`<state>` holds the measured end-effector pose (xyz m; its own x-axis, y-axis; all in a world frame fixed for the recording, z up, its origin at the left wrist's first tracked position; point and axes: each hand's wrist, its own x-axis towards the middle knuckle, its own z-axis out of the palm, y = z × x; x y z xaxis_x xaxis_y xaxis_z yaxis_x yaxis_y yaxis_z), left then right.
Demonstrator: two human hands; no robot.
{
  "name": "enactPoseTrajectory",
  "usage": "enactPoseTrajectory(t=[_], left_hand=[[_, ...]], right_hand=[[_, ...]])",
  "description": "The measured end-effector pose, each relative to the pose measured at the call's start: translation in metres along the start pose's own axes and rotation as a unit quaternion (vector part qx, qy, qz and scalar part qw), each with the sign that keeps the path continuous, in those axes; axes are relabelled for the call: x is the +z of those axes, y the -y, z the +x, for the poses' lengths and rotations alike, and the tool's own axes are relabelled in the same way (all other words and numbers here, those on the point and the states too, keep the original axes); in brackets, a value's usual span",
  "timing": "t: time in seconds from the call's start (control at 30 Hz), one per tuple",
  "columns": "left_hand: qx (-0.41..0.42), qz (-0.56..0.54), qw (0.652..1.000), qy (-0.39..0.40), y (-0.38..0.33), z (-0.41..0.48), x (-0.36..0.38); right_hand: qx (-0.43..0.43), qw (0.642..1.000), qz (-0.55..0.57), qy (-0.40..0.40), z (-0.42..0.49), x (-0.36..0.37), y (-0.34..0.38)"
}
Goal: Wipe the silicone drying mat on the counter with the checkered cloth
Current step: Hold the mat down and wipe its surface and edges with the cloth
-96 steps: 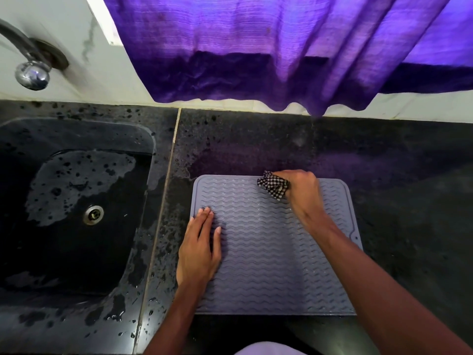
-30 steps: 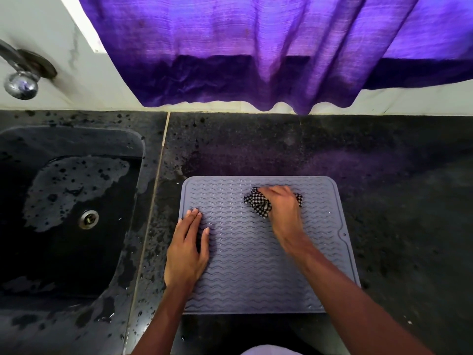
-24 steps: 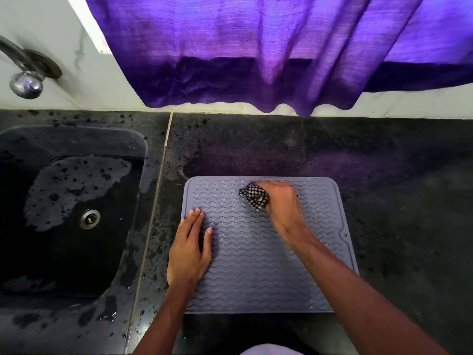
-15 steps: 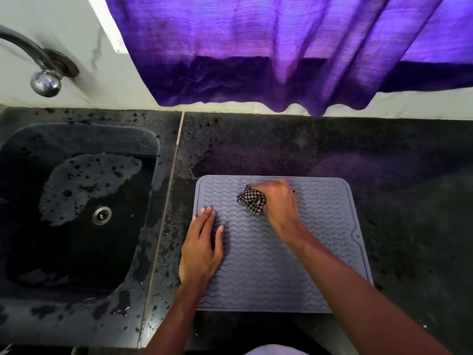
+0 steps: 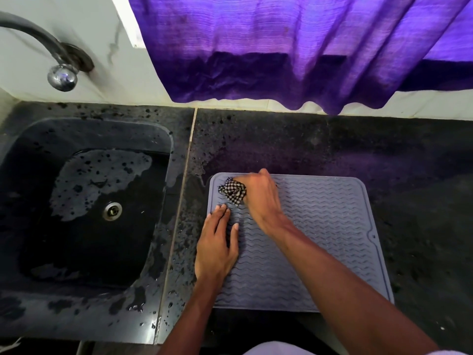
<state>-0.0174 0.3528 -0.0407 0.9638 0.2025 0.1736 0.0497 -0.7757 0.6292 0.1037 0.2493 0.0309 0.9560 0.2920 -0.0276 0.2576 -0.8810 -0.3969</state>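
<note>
Beside the sink (image 5: 30,226), the left hand (image 5: 216,248) lies flat, fingers straight, on the left edge of the silicone drying mat (image 5: 320,226) on the counter (image 5: 332,149). The bunched checkered cloth (image 5: 233,192) sits at its far left corner, gripped by the right hand (image 5: 261,198)

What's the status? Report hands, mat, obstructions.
Right hand grips checkered cloth, far-left corner of mat. Left hand flat on mat, left edge. Nothing else on mat.
</note>
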Motion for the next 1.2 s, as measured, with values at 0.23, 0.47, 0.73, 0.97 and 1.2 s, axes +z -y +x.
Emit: enactPoseTrajectory(t=[0.23, 0.47, 0.73, 0.97, 1.2], left_hand=[[-0.031, -0.005, 0.999, 0.022, -0.005, 0.001, -0.006], [-0.051, -0.087, 0.994, -0.051, -0.011, -0.001, -0.016], [-0.117, -0.163, 0.974, -0.105, -0.012, 0.001, -0.023], [-0.112, -0.121, 0.984, -0.066, -0.009, 0.001, -0.017], [-0.065, -0.034, 0.997, -0.029, -0.007, 0.0, -0.008]], right_hand=[[-0.04, 0.999, -0.024, 0.013, 0.002, 0.02, 0.019], [-0.007, 0.999, 0.0, 0.037, -0.008, 0.01, 0.025], [0.007, 0.999, 0.009, 0.046, -0.027, 0.012, 0.024], [-0.006, 0.999, 0.039, 0.014, -0.045, 0.013, 0.022], [0.001, 0.998, 0.054, -0.027, -0.048, 0.013, -0.008]])
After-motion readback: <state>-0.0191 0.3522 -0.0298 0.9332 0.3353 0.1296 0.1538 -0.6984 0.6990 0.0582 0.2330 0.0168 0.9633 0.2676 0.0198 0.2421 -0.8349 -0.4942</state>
